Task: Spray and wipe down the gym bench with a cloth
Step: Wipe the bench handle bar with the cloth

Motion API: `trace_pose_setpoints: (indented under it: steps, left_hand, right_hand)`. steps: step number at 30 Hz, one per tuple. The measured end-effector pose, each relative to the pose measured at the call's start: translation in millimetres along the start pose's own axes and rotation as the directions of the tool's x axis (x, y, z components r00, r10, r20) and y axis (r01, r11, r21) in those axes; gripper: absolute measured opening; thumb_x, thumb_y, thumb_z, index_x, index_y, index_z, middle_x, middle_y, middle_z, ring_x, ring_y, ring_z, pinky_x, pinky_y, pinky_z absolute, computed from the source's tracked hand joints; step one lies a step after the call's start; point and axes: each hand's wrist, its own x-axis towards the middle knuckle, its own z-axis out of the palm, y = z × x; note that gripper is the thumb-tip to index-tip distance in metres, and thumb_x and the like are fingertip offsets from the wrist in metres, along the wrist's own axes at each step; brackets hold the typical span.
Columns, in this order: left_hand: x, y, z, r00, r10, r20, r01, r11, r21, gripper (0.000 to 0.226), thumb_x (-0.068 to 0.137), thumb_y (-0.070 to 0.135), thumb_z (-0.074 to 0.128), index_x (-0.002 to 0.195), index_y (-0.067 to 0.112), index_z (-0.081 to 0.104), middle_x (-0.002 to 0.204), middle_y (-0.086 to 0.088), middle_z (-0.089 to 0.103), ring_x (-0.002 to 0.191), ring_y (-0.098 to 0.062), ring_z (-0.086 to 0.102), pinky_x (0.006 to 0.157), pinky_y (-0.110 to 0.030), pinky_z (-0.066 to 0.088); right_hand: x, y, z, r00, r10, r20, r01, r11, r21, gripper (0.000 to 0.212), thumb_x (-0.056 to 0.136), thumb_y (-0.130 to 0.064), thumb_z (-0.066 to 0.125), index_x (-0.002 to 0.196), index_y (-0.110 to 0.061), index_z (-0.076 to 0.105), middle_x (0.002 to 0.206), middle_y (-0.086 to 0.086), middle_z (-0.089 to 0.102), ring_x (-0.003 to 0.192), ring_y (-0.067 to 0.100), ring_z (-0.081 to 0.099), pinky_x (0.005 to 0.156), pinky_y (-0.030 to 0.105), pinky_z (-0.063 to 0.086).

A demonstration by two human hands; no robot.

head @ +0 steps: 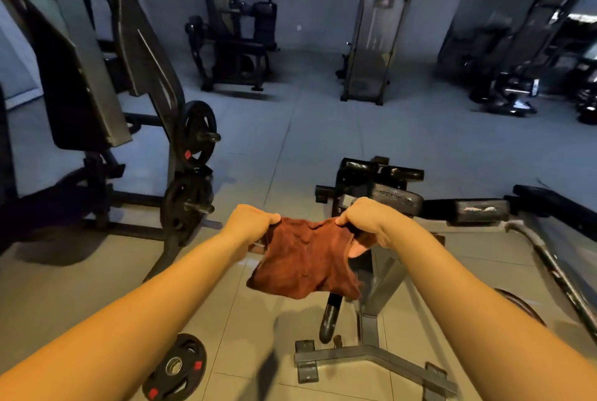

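Observation:
A rust-brown cloth (305,260) hangs spread between both hands at the middle of the view. My left hand (250,221) grips its top left corner and my right hand (368,218) grips its top right corner. Just behind my right hand is the gym bench (394,197), its worn black pads cracked and scuffed, on a grey metal frame (371,355) that stands on the floor below the cloth. A black padded roller (329,320) sticks out under the cloth. No spray bottle is in view.
A plate-loaded machine with black weight plates (195,135) stands at the left. A loose plate (176,368) lies on the tiled floor near my left arm. Another bench or bar frame (549,258) runs along the right. More machines (232,35) line the far wall.

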Motion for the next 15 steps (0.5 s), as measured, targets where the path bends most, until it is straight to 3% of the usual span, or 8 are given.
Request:
trace_pose_setpoints:
  steps: [3,6,8,10,12,15]
  left_hand:
    - [-21.1,2.1,9.4,0.995,0.087,0.052,-0.084,0.995,-0.055,0.017,0.092,0.004,0.071,0.077,0.000,0.065,0.064,-0.014,0.060,0.040,-0.018,0.057,0.045,-0.028,0.054]
    - [-32.4,2.7,17.7,0.964,0.253,0.075,-0.256,0.966,0.024,0.013,0.089,0.004,0.073,0.077,0.002,0.072,0.070,-0.014,0.072,0.058,-0.022,0.070,0.061,-0.042,0.064]
    - [-33.2,2.8,16.4,0.929,0.368,0.044,-0.371,0.920,0.125,0.015,0.086,0.011,0.077,0.073,0.019,0.074,0.070,-0.005,0.074,0.066,-0.022,0.073,0.066,-0.044,0.064]
    - [-36.1,4.0,10.8,0.895,0.433,0.105,-0.445,0.877,0.180,0.014,0.086,0.017,0.077,0.075,0.025,0.077,0.072,-0.002,0.073,0.069,-0.022,0.070,0.071,-0.043,0.063]
    - [-40.6,5.8,1.3,0.868,0.414,0.274,-0.460,0.878,0.129,0.021,0.090,0.012,0.068,0.088,0.028,0.082,0.083,-0.002,0.076,0.077,-0.019,0.070,0.078,-0.037,0.060]
    - [-40.4,10.6,-17.5,0.842,0.345,0.415,-0.359,0.932,-0.046,0.032,0.094,-0.001,0.058,0.102,0.018,0.083,0.101,-0.002,0.079,0.099,-0.016,0.074,0.089,-0.026,0.058]
  right_hand:
    - [-7.4,-7.6,23.8,0.998,0.022,0.063,-0.028,0.995,0.092,0.017,0.102,-0.009,0.056,0.097,0.005,0.064,0.084,0.028,0.073,0.064,0.040,0.073,0.059,0.047,0.064]
    - [-12.3,-16.4,42.9,0.995,-0.035,0.096,0.017,0.983,0.185,0.020,0.104,-0.011,0.053,0.104,0.006,0.064,0.088,0.026,0.075,0.078,0.040,0.076,0.066,0.045,0.065]
    - [-11.7,-21.3,49.7,0.992,-0.081,0.094,0.058,0.972,0.230,0.027,0.105,-0.017,0.051,0.113,0.005,0.065,0.094,0.026,0.075,0.085,0.039,0.076,0.073,0.048,0.064]
    - [-11.6,-25.0,50.4,0.989,-0.106,0.098,0.073,0.952,0.298,0.035,0.106,-0.030,0.052,0.114,0.001,0.068,0.095,0.023,0.076,0.086,0.037,0.076,0.076,0.048,0.064]
    - [-13.0,-26.4,46.2,0.986,-0.137,0.092,0.104,0.948,0.301,0.037,0.102,-0.036,0.060,0.110,-0.002,0.072,0.093,0.019,0.077,0.086,0.033,0.077,0.079,0.047,0.063]
    - [-15.1,-22.1,35.9,0.979,-0.202,0.028,0.191,0.956,0.223,0.013,0.095,-0.011,0.066,0.099,-0.001,0.073,0.089,0.017,0.076,0.081,0.028,0.077,0.080,0.044,0.064]
